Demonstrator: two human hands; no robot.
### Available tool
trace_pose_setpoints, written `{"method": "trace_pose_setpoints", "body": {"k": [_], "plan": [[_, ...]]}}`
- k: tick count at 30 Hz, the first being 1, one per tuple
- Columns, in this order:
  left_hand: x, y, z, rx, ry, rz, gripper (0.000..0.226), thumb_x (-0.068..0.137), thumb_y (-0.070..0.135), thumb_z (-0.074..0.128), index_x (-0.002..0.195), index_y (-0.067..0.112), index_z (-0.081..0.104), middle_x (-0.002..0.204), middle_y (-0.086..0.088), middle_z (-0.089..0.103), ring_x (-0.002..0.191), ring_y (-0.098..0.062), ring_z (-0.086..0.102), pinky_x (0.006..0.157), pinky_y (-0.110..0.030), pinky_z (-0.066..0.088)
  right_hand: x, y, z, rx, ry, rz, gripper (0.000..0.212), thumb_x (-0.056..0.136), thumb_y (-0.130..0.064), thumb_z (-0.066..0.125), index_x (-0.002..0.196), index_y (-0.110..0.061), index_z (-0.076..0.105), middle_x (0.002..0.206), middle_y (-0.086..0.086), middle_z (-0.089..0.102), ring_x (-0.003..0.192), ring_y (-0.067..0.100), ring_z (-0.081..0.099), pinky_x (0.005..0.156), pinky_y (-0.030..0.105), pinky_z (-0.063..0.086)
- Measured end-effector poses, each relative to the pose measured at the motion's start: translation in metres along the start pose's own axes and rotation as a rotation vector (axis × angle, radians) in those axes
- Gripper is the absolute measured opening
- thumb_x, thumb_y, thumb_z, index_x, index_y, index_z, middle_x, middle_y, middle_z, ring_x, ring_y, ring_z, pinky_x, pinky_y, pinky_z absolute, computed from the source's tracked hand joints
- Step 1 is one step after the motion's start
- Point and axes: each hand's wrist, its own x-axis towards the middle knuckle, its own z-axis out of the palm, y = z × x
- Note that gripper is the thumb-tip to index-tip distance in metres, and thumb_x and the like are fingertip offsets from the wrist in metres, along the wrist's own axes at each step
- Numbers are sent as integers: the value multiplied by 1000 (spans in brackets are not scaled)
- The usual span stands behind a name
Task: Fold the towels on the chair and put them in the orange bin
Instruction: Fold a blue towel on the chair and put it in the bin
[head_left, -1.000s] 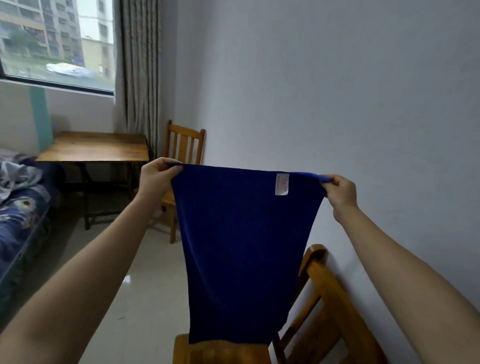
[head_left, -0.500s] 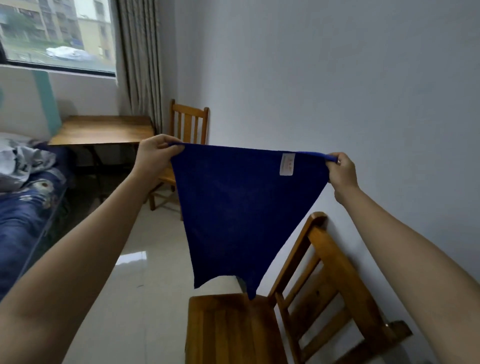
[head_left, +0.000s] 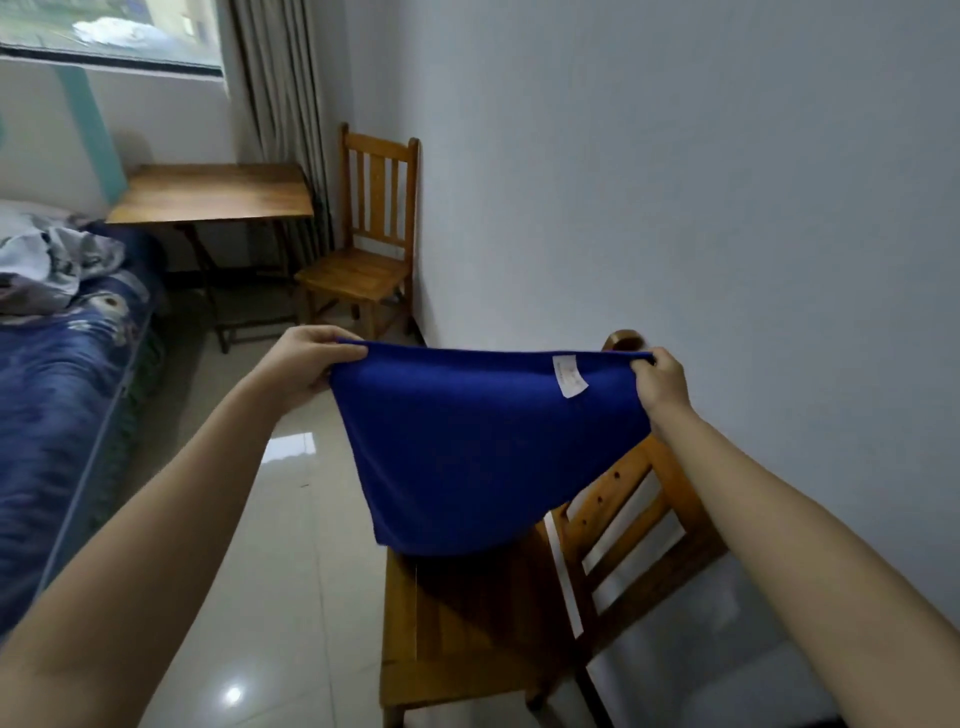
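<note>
Single wide-angle camera, worn on the person's head, looks forward and down from close above the near wooden chair (head_left: 457, 639), facing along the white wall (head_left: 727, 208) beside that chair.

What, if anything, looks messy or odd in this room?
Only small things. A grey blanket lies crumpled in a heap on the bed at left. The blue towel, pinched at its top corners by the left hand and right hand, looks undamaged; its white label sits tilted.

Towel (head_left: 483, 447) hangs between both hands, above the chair (head_left: 467, 634).
</note>
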Motion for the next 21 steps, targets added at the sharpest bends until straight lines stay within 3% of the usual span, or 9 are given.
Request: {"method": "trace_pose_setpoints", "body": {"k": [6, 9, 14, 21], "plan": [[-26, -91, 21, 79, -24, -222, 4, 87, 4, 59, 89, 4, 63, 89, -15, 62, 80, -23, 59, 72, -30, 50, -55, 99, 16, -134, -138, 226, 23, 95, -11, 37, 112, -8, 53, 113, 15, 58, 98, 27, 54, 87, 38, 44], [-41, -141, 37, 147, -36, -328, 6, 88, 9, 59, 84, 7, 64, 84, -12, 64, 77, -22, 58, 71, -30, 44, -81, 146, 23, -156, -191, 345, 27, 96, -10, 37, 117, -4, 52, 116, 17, 57, 100, 28, 54, 88, 38, 45], [-63, -219, 57, 111, 28, -504, 12, 90, 15, 57, 91, 9, 67, 87, -10, 66, 86, -23, 58, 84, -38, 41, -114, 208, 36, -186, -231, 504, 31, 96, -11, 40, 123, -1, 50, 121, 17, 55, 112, 33, 52, 87, 33, 41], [-48, -272, 66, 63, 72, -661, 11, 91, 14, 55, 88, 13, 66, 91, -10, 65, 89, -24, 57, 80, -36, 41, -121, 242, 60, -235, -256, 639, 33, 98, -18, 41, 127, -4, 48, 125, 14, 54, 116, 30, 51, 100, 41, 42]]}}
